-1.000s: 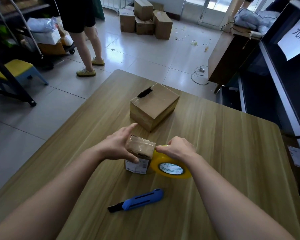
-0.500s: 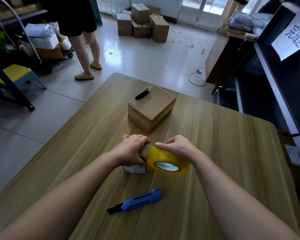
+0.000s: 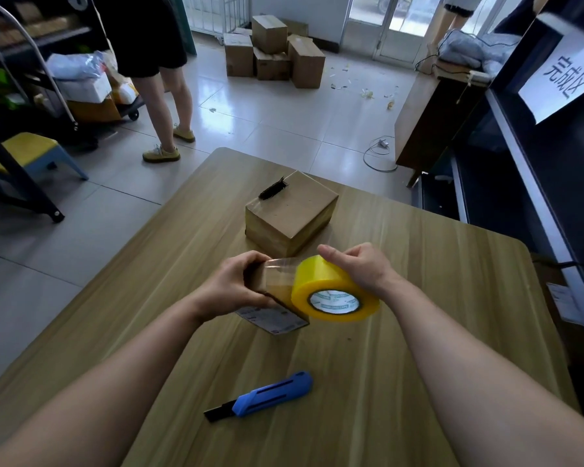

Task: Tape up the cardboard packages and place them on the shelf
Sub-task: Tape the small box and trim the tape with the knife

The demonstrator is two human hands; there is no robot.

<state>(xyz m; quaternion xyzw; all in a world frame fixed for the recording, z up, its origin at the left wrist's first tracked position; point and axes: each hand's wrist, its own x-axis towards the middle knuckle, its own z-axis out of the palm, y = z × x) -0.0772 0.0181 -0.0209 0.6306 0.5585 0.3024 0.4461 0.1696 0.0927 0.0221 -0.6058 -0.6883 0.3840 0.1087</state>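
Note:
My left hand [image 3: 231,286] grips a small cardboard package [image 3: 273,319], tilted up off the wooden table [image 3: 418,332] with its white label facing down. My right hand [image 3: 359,269] holds a yellow tape roll [image 3: 331,289] just right of the package. A clear strip of tape stretches from the roll across the package's top. A larger brown box [image 3: 292,210] sits farther back on the table, a black marker [image 3: 273,189] lying on its top. A dark shelf [image 3: 533,183] with a white paper sign [image 3: 563,79] stands along the right.
A blue utility knife [image 3: 267,396] with its blade out lies near the table's front. A person [image 3: 152,62] stands on the tiled floor at the left, by a loaded cart [image 3: 91,92] and a yellow stool [image 3: 31,153]. Several cardboard boxes [image 3: 273,52] are stacked at the back.
My left hand closed over the small package and tipped it up off the table. My right hand lifted the tape roll higher and pulled a strip across the package.

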